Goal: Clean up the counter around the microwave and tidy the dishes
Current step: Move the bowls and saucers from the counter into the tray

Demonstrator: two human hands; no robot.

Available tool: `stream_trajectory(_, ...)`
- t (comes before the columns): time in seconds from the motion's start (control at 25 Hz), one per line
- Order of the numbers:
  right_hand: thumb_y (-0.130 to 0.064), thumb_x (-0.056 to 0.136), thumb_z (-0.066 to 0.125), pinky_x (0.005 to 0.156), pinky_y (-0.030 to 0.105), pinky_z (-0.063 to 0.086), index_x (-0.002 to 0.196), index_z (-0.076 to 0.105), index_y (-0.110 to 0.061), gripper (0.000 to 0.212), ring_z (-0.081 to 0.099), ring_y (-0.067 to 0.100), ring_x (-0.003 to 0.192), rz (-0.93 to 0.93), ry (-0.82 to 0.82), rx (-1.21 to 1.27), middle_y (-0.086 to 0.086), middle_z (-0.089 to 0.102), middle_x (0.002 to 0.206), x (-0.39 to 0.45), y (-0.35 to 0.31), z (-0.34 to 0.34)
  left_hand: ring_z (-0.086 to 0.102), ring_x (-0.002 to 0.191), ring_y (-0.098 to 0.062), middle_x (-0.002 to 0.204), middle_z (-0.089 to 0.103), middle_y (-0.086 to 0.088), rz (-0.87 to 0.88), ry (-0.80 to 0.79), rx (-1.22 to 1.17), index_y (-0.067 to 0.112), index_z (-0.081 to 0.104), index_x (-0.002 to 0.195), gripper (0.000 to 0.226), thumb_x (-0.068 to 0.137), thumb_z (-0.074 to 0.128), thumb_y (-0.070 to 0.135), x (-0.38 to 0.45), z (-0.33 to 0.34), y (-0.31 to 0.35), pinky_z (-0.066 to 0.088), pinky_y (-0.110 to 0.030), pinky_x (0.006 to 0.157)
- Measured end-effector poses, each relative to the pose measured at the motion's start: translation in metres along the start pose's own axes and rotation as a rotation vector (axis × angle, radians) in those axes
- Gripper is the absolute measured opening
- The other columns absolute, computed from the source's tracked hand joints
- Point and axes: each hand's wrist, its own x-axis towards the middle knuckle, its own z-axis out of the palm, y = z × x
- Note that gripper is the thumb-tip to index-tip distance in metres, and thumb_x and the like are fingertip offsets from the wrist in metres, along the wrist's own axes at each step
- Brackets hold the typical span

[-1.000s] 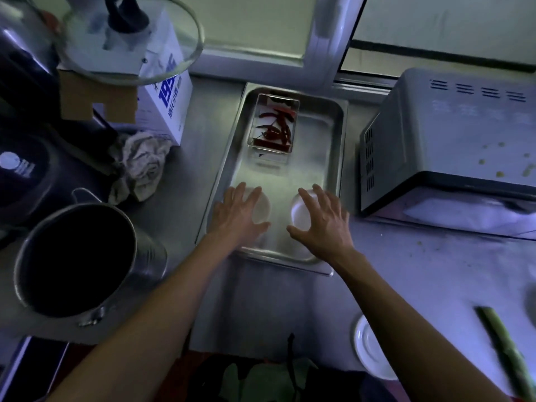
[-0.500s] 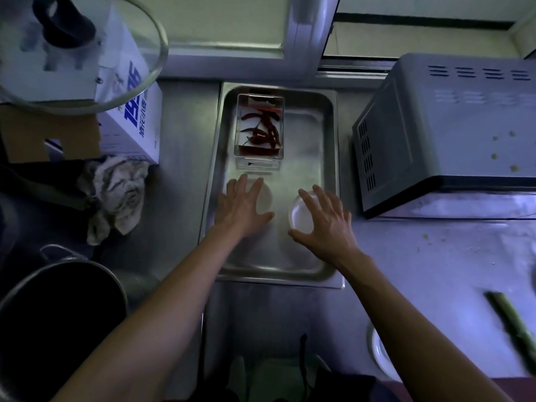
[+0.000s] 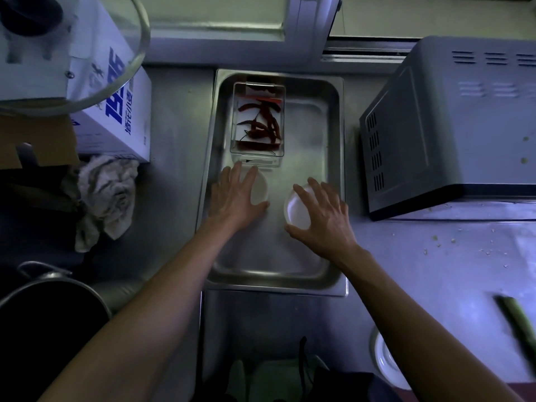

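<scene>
A steel tray [image 3: 338, 281] lies on the counter left of the grey microwave [image 3: 449, 126]. Inside it, at the far end, stands a clear box of red chillies [image 3: 258, 120]. Two small white dishes sit side by side in the middle of the tray. My left hand [image 3: 233, 198] lies flat with straight fingers on the left dish [image 3: 260, 188], fingertips almost at the clear box. My right hand [image 3: 323, 220] is spread over the right dish [image 3: 295, 210], thumb at its near rim, fingers across its top.
To the left are a white box with blue print [image 3: 116, 111], a glass lid [image 3: 95, 68], a crumpled rag [image 3: 104, 198] and a large metal pot [image 3: 52, 314]. A white plate [image 3: 385, 364] and a green stalk [image 3: 519, 323] lie near right; crumbs [image 3: 435, 242] dot the counter.
Both hands have moved with the two dishes from the tray's near end to its middle, close to the chilli box. The view has swung down and to the left.
</scene>
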Motion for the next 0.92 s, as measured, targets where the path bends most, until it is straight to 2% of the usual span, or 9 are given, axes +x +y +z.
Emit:
stream_trajectory(0.36,-0.066,0.078,0.066,0.116,0.057,0.023,0.152,0.018,-0.037,0.094,0.010,0.027,0.151,0.004,-0.008,-0.004,0.000,0.011,0.165,0.009,0.010,0.000,0.010,0.150,-0.036,0.164,0.009,-0.007,0.017,0.003,0.002,0.029,0.018,0.155,0.094,0.080,0.056,0.071,0.002,0.000,-0.001,0.027,-0.058,0.112)
stream_trajectory(0.52,-0.066,0.077,0.067,0.115,0.060,0.024,0.152,0.018,-0.038,0.095,0.010,0.028,0.151,-0.002,-0.008,0.011,0.000,0.012,0.165,0.019,0.002,-0.001,0.010,0.151,-0.034,0.164,0.015,-0.009,0.018,0.082,-0.003,0.023,0.024,0.154,0.076,0.092,0.052,0.057,-0.015,-0.012,-0.011,0.025,-0.056,0.115)
stream_trajectory(0.8,-0.061,0.077,0.070,0.112,0.056,0.027,0.152,0.022,-0.031,0.094,0.015,0.030,0.148,-0.124,0.034,0.014,0.004,0.019,0.162,0.052,-0.053,0.003,0.036,0.137,-0.031,0.147,0.044,-0.010,0.062,0.219,-0.094,0.016,0.041,0.144,0.060,0.091,0.061,0.034,-0.064,-0.039,-0.035,0.042,-0.054,0.104)
stream_trajectory(0.92,-0.060,0.078,0.069,0.113,0.055,0.028,0.153,0.023,-0.030,0.093,0.014,0.031,0.148,-0.214,-0.006,-0.030,0.004,0.018,0.163,0.064,-0.080,0.016,0.039,0.135,-0.030,0.147,0.046,-0.009,0.021,0.197,-0.142,0.013,0.042,0.146,0.060,0.091,0.060,0.031,-0.079,-0.038,-0.051,0.040,-0.052,0.105)
